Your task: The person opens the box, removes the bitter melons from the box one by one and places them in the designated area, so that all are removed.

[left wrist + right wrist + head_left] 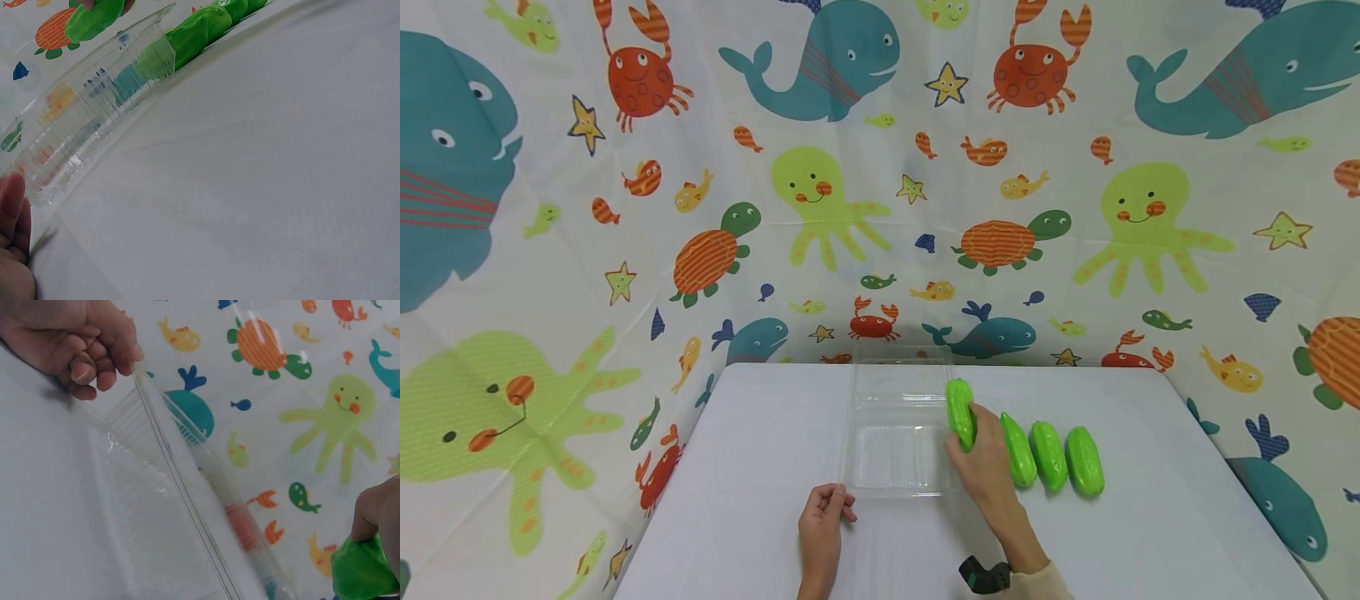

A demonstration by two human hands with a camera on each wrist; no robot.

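Observation:
A clear plastic box (pixel 887 467) lies on the table, its lid (pixel 901 379) folded open toward the back. My left hand (pixel 823 533) pinches the box's near left corner between thumb and fingers; the right wrist view shows this hand (pixel 81 350) at the rim. Over the box's right edge, my right hand (pixel 988 462) grips a shiny green cucumber-shaped vegetable (pixel 959 408) from its near right side. To the right of the box, three similar green vegetables (pixel 1049 456) lie in a row. In the left wrist view the box wall (pixel 94 112) partly overlaps them.
The white table (pixel 760 442) ends at the back against a cloth (pixel 850 208) printed with sea animals. A black device (pixel 985 575) is strapped at my right wrist.

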